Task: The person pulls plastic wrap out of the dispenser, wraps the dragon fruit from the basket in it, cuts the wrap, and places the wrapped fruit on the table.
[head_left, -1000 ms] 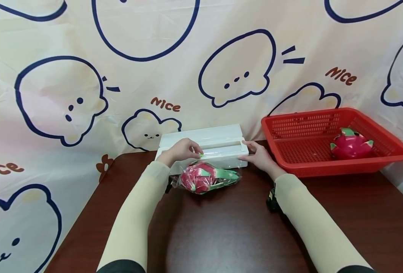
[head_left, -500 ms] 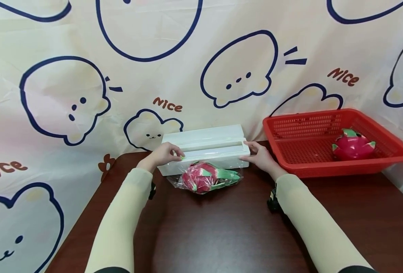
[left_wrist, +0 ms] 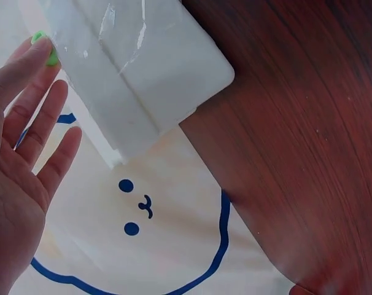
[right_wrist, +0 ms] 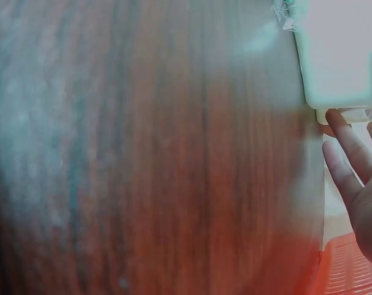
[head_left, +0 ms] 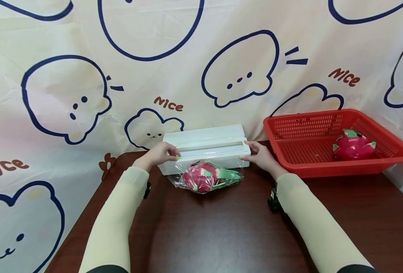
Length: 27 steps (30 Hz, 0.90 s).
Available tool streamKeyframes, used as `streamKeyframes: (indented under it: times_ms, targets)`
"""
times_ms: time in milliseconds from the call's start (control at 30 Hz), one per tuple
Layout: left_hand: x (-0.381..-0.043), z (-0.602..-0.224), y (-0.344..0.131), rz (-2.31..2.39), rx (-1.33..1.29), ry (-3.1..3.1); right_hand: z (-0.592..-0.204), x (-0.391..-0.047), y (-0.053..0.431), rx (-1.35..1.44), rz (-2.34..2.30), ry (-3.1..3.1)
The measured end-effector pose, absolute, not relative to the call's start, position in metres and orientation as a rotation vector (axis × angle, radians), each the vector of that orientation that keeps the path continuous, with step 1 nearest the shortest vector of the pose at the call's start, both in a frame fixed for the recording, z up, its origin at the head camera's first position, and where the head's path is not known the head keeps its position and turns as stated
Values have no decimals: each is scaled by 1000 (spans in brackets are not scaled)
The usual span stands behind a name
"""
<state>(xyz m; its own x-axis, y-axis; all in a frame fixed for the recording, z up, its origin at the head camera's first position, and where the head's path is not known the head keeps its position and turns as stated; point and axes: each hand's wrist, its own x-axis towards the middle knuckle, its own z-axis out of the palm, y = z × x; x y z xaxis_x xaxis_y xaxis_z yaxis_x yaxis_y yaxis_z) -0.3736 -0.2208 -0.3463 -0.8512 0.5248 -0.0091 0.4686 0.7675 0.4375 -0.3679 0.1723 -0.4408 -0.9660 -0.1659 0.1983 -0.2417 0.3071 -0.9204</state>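
While pinching green slider [left_wrist: 52, 59] in left hand [head_left: 157, 154], holds white cling-film box [head_left: 209, 153] by its right end between parted thumb and fingers of right hand [head_left: 263, 159]. Noted film-wrapped dragon fruit [head_left: 202, 177] just in front of box, between hands, outside both grips.

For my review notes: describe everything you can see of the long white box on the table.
The white box is long and narrow, with rounded corners and a smooth, plastic-looking surface. It lies lengthwise at the table's back, its lid open and tilted towards the printed curtain. Clear film lies over its front, just behind the film-wrapped dragon fruit. The left hand pinches a small green piece at its front edge; the right hand touches its right end.
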Motion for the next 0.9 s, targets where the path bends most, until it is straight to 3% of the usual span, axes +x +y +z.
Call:
streamKeyframes:
  times_ms: [433, 900]
  targets:
    - [-374, -345, -239, 589, 810, 2867, -441, -368, 172, 418, 1793, -2450]
    - [-346, -377, -324, 662, 401, 3016, -441, -367, 172, 442, 1751, -2464]
